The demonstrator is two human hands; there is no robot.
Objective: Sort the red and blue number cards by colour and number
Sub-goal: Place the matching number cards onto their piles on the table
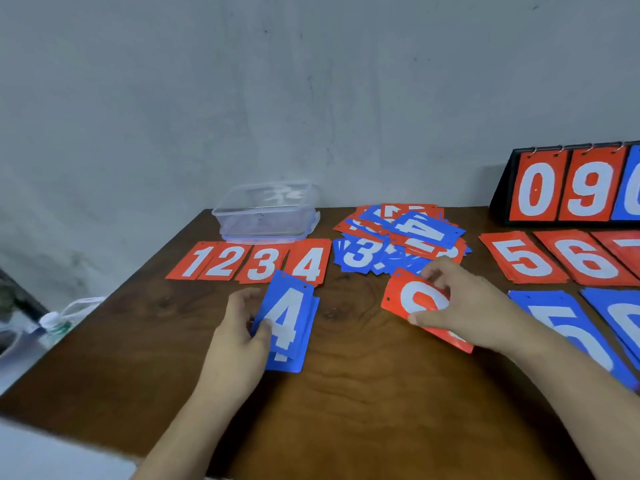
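Left hand (239, 327) gripping a stack of blue 4 cards (289, 323) over the wooden table (363, 393), right hand (460, 306) pinching a red card (412, 299), numeral half hidden by fingers (437, 271), mixed pile (401, 237) just behind, red 1-4 row (249, 263) and clear box (266, 213) left, scoreboard (568, 188) right

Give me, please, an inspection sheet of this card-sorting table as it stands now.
Surface: wooden table, brown, grained.
Job's things: red row of 1, 2, 3, 4 at back left; mixed pile behind centre; red 5 stack and red 6 stack at right; blue stacks in front of them.
Clutter: clear plastic box; scoreboard showing 0 and 9.
Grips: left hand holds blue 4 stack; right hand pinches a red card, digit half hidden.
Cables: white cord or strap off the left edge, unclear which.
Surroundings: grey wall; capped bottle at left.
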